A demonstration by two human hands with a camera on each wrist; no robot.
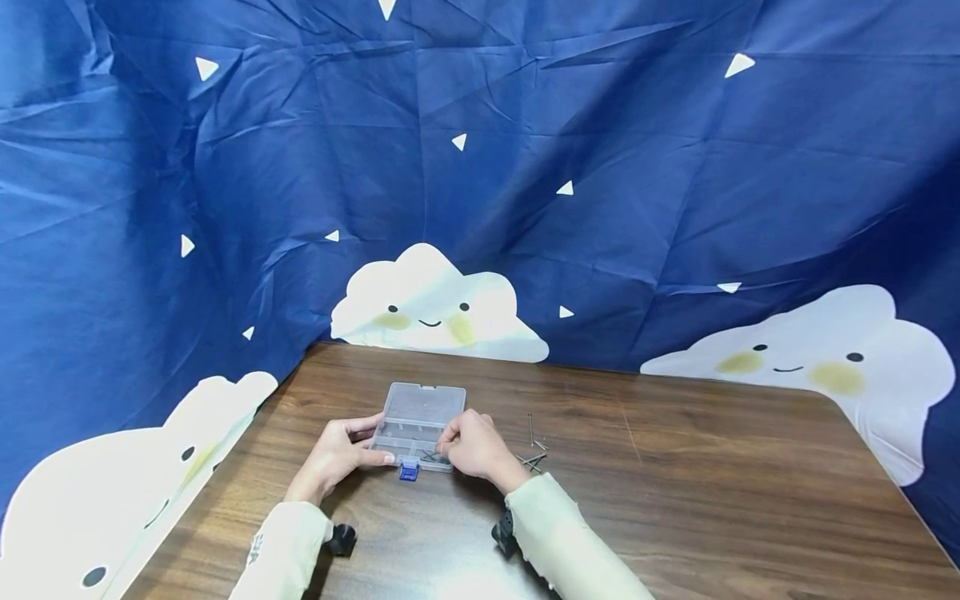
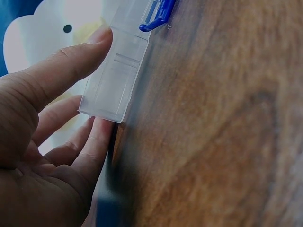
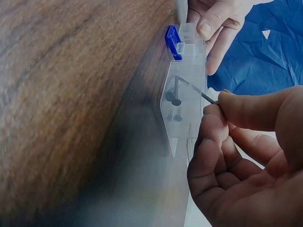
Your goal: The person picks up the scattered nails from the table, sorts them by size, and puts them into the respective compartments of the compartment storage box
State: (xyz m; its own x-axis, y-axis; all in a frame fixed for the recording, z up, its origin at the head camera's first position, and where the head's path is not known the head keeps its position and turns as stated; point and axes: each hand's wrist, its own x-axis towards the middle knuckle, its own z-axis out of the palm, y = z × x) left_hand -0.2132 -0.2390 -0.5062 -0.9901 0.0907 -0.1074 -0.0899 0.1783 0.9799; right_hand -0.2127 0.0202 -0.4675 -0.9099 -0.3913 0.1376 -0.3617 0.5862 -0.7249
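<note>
A clear plastic compartment box [image 1: 425,404] stands on the table with its lid raised at the back and a blue latch [image 1: 408,472] hanging down at the front. My left hand [image 1: 337,454] grips its left end, thumb on the near side and fingers round the far side and end. Between thumb and forefinger, my right hand [image 3: 246,151] pinches a thin metal nail [image 3: 198,91], its far end slanting into the right-hand compartment. More nails with flat round heads [image 3: 176,101] show through the clear wall there. The right palm partly hides that end in the head view.
Several loose nails [image 1: 532,461] lie on the wooden table [image 1: 712,483] just right of my right hand, with a longer one [image 1: 531,429] farther back. A blue cloth [image 1: 600,167] with white clouds hangs behind the table and along its left side.
</note>
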